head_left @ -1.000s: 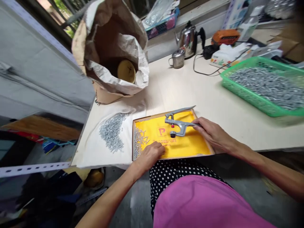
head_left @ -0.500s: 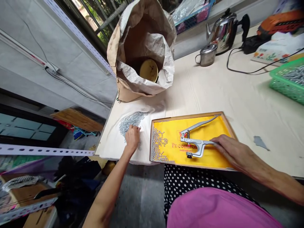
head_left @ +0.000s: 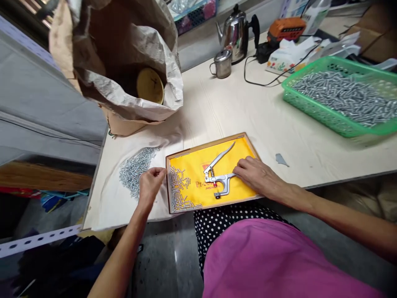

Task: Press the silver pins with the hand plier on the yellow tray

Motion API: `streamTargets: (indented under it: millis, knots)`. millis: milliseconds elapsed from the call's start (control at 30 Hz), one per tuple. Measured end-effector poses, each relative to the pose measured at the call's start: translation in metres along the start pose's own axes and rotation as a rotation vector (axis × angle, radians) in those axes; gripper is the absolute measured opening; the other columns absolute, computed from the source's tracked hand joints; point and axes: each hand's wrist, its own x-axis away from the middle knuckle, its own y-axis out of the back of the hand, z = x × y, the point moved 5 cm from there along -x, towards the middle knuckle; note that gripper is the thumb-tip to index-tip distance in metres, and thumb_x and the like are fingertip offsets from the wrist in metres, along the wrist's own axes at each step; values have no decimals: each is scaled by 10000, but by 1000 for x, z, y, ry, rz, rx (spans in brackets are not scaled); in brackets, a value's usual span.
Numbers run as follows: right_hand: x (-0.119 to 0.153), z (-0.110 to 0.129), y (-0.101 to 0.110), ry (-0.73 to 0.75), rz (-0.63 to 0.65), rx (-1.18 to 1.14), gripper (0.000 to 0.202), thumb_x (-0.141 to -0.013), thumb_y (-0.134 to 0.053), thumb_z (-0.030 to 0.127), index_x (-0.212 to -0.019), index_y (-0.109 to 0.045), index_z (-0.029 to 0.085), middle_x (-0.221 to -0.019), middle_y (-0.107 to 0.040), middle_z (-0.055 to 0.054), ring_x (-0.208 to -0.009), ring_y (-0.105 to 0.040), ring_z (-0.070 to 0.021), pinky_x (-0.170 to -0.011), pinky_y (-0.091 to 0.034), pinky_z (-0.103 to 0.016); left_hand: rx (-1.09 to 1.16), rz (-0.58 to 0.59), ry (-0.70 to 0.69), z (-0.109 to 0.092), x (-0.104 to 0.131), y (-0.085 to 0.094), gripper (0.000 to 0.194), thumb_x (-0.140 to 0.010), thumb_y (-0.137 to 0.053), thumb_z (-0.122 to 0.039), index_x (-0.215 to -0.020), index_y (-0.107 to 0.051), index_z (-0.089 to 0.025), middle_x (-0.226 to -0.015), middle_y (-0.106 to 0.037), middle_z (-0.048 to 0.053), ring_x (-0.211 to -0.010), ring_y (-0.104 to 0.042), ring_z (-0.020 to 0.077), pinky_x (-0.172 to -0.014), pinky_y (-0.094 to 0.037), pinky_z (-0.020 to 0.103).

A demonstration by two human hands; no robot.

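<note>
My left hand (head_left: 150, 187) is closed in a pinch beside the left rim of a shallow tray (head_left: 214, 142). Whatever its fingertips hold is too small to make out. Just left of it, a heap of small silver screw-like pieces (head_left: 136, 169) lies on a white cloth. My right hand (head_left: 257, 176) grips one handle of silver hand pliers (head_left: 225, 180) with a spring and a round black tip. The pliers' jaws are apart over the tray's yellow lining (head_left: 192, 165). More of the small metal pieces (head_left: 178, 190) lie along the tray's left end.
An open paper sack (head_left: 133, 116) with a round yellowish thing inside stands at the back left. Behind are a lidded metal cup (head_left: 222, 64), a kettle (head_left: 235, 35) and an orange battery (head_left: 287, 29). A green basket (head_left: 322, 118) of metal pieces stands right.
My left hand has moved from the heap of metal pieces rightward to the tray's rim. My right hand still holds the pliers over the tray. The view has turned right, showing more of the green basket.
</note>
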Motion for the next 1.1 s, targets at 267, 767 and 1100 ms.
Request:
streamTargets:
  millis: [267,767,1100]
  knots:
    - [-3,1,4,-58,5,32,210,-992,-437,183,-874,-611,184,-887,-590,-84,-824,-435,-199,-699,-308,-333,574,453,187,-68,96,-99,464,-634,-753,-577,-766,-697,-135,-443,-468,-64,-366,-333,57,-377,-206,200]
    - [0,0,2,-59,-20,59,139,-971,-482,160,-931,-612,188,-920,-578,-76,-835,-410,-207,-714,-270,-334,397,356,122,-65,98,-110,445,-682,-712,-580,-731,-733,-139,-512,-580,-3,-487,-494,118,-467,-330,222]
    - [-1,1,4,-57,2,39,146,-967,-483,155,-927,-618,191,-909,-601,-78,-845,-440,-211,-710,-280,-342,356,462,137,-65,95,-115,412,-676,-683,-557,-655,-664,-146,-485,-496,-31,-446,-377,86,-453,-262,220]
